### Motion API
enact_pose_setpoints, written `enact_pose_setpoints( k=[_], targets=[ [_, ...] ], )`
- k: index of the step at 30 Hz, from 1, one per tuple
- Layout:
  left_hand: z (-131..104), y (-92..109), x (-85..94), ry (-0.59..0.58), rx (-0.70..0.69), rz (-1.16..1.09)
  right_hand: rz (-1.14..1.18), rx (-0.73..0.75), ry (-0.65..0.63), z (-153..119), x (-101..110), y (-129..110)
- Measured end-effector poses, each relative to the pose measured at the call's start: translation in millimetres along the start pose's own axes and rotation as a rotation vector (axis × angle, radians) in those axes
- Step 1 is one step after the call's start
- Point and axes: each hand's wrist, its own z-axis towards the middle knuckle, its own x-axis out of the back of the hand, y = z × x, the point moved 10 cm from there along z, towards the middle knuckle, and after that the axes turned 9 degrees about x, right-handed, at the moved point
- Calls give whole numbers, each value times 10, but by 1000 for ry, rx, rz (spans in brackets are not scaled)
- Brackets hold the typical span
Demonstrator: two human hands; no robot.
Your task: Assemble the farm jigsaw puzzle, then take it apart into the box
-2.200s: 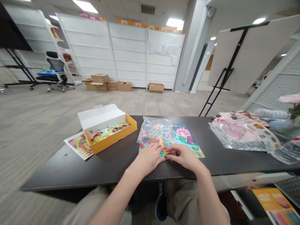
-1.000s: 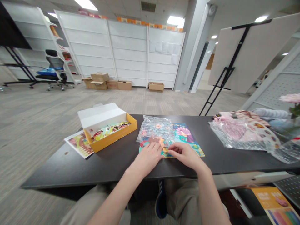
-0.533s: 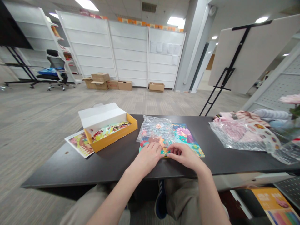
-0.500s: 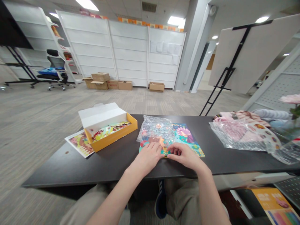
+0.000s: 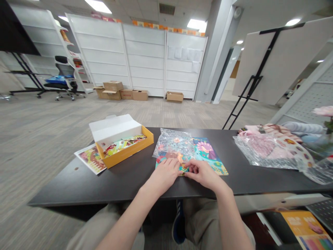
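A colourful picture board (image 5: 214, 163) with a purple peacock-like figure lies on the dark table in front of me. A clear bubble-wrap bag (image 5: 173, 140) covers its upper left part. My left hand (image 5: 168, 170) lies flat on the board's lower left, fingers stretched out together. Close beside it, my right hand (image 5: 201, 172) rests at the lower edge with its fingers curled and the thumb and fingertips brought together in a pinch. Whatever sits between those fingertips is too small to make out.
An open yellow box (image 5: 127, 151) with printed sheets inside stands at the left, partly over a picture card (image 5: 91, 159). At the right lie plastic-wrapped pink items (image 5: 267, 147). The table's front edge (image 5: 104, 203) runs just above my legs.
My right hand has shifted slightly left toward my left hand, its fingertips drawing a little closer to the board. My left hand stays in place. The view has moved slightly.
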Motion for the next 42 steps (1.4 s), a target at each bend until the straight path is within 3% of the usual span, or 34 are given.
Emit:
enact_pose_setpoints(
  k=[14, 20, 26, 29, 32, 36, 39, 42],
  targets=[
    [-39, -66, 146, -26, 30, -211, 156, 37, 75, -34, 157, -128],
    [-63, -71, 220, -33, 43, -306, 423, 12, 257, -101, 371, -121],
    [-93, 29, 199, -36, -18, -287, 459, 2, 238, -28, 218, -64],
    [-115, 18, 286, -15, -72, -330, 439, -23, 241, -1, 169, 4],
    [-106, -155, 437, 66, -60, -373, 427, -55, 276, -3, 200, 62],
    [-50, -569, 482, 190, 118, -235, 393, -92, 272, 1, 211, 59],
    [-10, -710, 305, 112, 183, -119, 375, -76, 259, 14, 195, -3],
    [0, -725, 204, 43, 223, -105, 395, -88, 230, 18, 148, -22]
  ],
)
